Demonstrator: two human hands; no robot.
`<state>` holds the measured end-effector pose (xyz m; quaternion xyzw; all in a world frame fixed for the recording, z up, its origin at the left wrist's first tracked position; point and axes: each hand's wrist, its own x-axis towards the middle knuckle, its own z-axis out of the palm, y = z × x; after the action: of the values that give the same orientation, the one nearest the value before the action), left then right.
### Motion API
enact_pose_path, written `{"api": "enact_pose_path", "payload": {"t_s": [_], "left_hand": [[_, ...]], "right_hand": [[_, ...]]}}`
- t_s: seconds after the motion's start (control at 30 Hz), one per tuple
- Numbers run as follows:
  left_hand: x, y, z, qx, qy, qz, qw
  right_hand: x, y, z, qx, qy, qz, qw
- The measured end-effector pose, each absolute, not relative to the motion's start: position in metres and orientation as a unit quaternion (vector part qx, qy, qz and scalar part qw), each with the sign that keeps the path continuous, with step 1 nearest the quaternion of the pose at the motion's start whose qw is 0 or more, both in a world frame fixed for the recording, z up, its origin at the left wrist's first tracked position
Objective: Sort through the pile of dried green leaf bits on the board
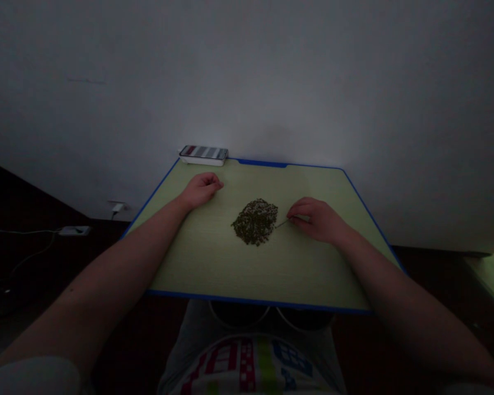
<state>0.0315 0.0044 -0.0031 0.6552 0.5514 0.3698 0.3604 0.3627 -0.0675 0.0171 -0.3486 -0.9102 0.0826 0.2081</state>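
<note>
As the right hand [313, 218] pinched a stick [282, 223] right of centre, a jerk risked scattering the nearby pile [256, 222]; whether the curled left hand [201, 190] held anything was unclear.

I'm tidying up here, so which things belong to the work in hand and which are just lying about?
In use:
pile of small dark grains
thin tool in the right hand, tip at the pile's edge
table under both

Apparently lying about:
phone-like device on a white base, table's far left corner
power strip, at left
plug at the wall
</note>
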Motion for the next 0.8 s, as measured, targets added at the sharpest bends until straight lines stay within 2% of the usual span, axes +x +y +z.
{"api": "enact_pose_path", "payload": {"t_s": [0.43, 0.8], "left_hand": [[0.0324, 0.0032, -0.0017, 0.655, 0.546, 0.374, 0.365], [0.0326, 0.0031, -0.0013, 0.652, 0.547, 0.374, 0.368]], "right_hand": [[0.3560, -0.0673, 0.0145, -0.364, -0.910, 0.057, 0.190], [0.3603, -0.0678, 0.0166, -0.340, -0.913, 0.084, 0.210]]}}
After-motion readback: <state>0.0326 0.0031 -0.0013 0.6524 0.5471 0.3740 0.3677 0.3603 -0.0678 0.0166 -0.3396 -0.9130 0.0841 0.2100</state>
